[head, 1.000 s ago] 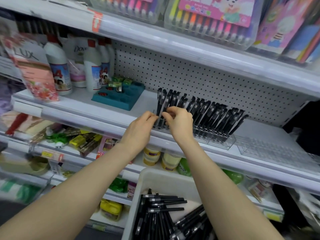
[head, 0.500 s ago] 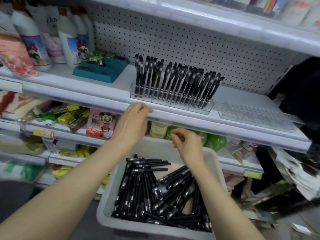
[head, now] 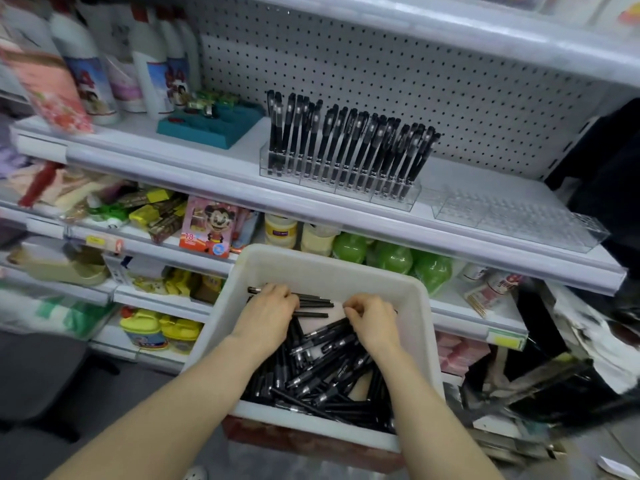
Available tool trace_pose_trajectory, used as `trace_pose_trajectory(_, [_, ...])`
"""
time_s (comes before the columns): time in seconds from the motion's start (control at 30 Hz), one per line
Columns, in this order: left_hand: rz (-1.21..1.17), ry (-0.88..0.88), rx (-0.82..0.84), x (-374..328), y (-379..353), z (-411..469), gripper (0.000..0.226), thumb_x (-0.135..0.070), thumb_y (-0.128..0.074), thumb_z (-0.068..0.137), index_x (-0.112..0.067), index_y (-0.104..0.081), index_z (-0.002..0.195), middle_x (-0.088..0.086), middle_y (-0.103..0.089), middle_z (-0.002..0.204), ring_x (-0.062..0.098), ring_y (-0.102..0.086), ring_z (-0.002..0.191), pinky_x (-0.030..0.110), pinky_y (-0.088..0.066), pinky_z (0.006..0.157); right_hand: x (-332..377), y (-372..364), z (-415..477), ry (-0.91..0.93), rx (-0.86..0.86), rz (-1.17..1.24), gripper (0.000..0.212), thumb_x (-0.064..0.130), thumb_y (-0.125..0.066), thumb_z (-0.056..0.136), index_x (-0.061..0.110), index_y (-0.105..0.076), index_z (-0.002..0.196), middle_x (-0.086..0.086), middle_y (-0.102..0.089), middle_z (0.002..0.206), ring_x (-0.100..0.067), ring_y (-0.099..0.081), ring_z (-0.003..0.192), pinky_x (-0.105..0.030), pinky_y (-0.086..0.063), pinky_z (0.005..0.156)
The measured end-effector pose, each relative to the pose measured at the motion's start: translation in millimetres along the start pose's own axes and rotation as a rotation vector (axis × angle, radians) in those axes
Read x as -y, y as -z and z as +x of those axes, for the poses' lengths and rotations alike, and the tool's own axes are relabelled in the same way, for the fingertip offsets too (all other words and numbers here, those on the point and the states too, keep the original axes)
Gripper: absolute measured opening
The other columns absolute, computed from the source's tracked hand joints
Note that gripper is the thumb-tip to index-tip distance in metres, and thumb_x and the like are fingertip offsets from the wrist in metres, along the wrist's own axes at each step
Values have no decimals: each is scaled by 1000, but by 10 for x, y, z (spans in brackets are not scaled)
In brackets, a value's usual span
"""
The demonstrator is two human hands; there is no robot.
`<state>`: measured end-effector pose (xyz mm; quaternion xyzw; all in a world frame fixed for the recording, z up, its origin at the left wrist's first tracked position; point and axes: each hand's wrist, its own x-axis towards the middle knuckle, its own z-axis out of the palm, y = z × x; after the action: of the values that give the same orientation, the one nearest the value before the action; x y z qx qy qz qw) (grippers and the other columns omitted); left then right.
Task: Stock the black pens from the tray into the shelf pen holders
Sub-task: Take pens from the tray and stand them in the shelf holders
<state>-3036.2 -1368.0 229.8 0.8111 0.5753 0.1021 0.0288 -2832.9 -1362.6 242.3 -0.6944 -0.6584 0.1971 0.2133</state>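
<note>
Shop shelving; gathering black pens (head: 322,372) from tray (head: 332,268), left hand (head: 268,315) and right hand (head: 374,323) curled, hold unclear; next, slotting into empty pen holder (head: 512,218).

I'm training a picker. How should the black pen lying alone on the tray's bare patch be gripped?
Pinch the black pen mid-barrel from above, across its sides. It lies flat on the bare floor of the white tray, apart from the pile, so both sides look open.
</note>
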Motion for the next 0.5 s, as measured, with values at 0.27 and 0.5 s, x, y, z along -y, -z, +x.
trace_pose_trajectory(0.27, [40, 65, 6, -39, 3, 16, 25, -12, -59, 91, -20, -62, 114, 1, -56, 113, 21, -50, 107, 31, -47, 83, 108, -22, -28, 85, -49, 70, 17, 15, -61, 93, 20, -74, 102, 5, -74, 96, -12, -67, 89, -28, -52, 88])
trace_pose_trajectory(0.5, [-265, 183, -122, -62, 244, 99, 18, -26, -55, 95, -19, -63, 110, 0, -61, 106, 25, -60, 97, 40, -51, 76, 353, 158, 64, 397, -244, 81, 31, -4, -59, 86, 16, -73, 106, 1, -68, 106, -14, -58, 99, -22, -44, 85])
